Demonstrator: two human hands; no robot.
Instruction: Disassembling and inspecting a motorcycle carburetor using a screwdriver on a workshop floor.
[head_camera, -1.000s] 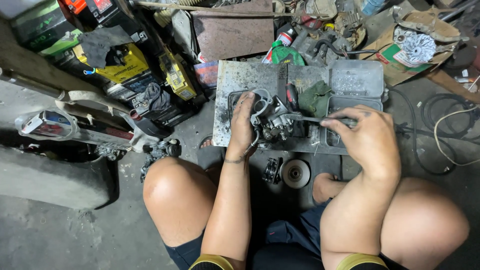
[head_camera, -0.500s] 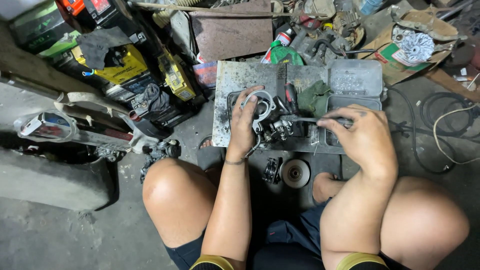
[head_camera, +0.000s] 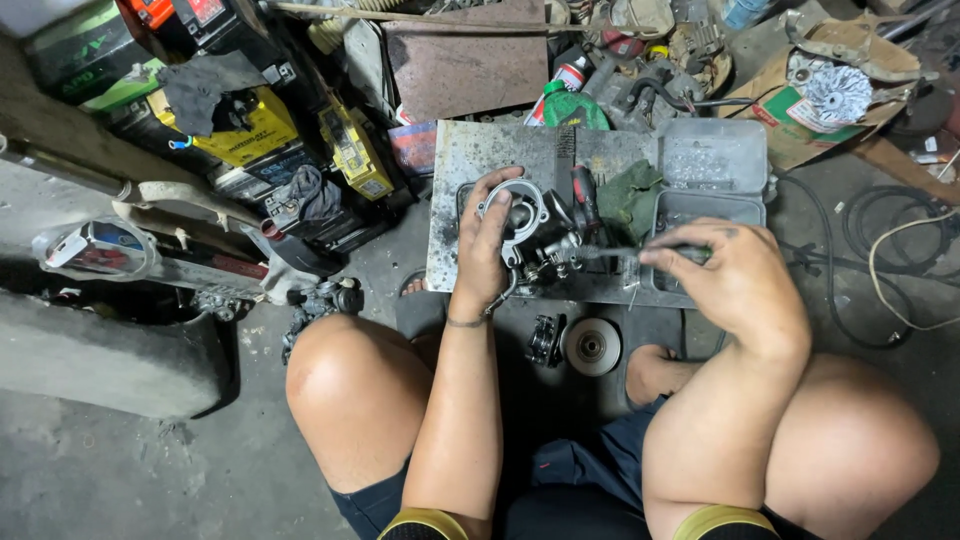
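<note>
Both hands work low between the person's bent knees, over a scuffed grey metal plate (head_camera: 470, 160) lying on the concrete floor. Nearest the body, on the floor just below the plate, sit a round grey disc (head_camera: 592, 346) with a dark hub and a small black metal part (head_camera: 545, 340) beside it.

Reaching forward with the forearm almost straight up the view, the left hand (head_camera: 487, 250) wraps its fingers over the near-left side of a carburetor (head_camera: 535, 232), holding it steady on the plate; a thin band circles the wrist. The carburetor is cast grey metal, grimy, with a round open throat facing up and small fittings clustered on its right side.

From the right, the right hand (head_camera: 740, 285) is curled closed around the dark handle of a screwdriver (head_camera: 610, 253), whose shaft runs level leftwards to the carburetor's right side. This hand covers part of an open grey plastic case (head_camera: 715, 160) resting on the plate's right end.

Just behind the carburetor lie a red-handled tool (head_camera: 583, 195) and a crumpled green rag (head_camera: 632, 198). Farther off, the floor is crowded: yellow and black batteries (head_camera: 245, 135) at left, a rusty brown sheet (head_camera: 465, 65), a green spray can (head_camera: 570, 100), and a white finned fan wheel (head_camera: 838, 92) on cardboard at far right.
</note>
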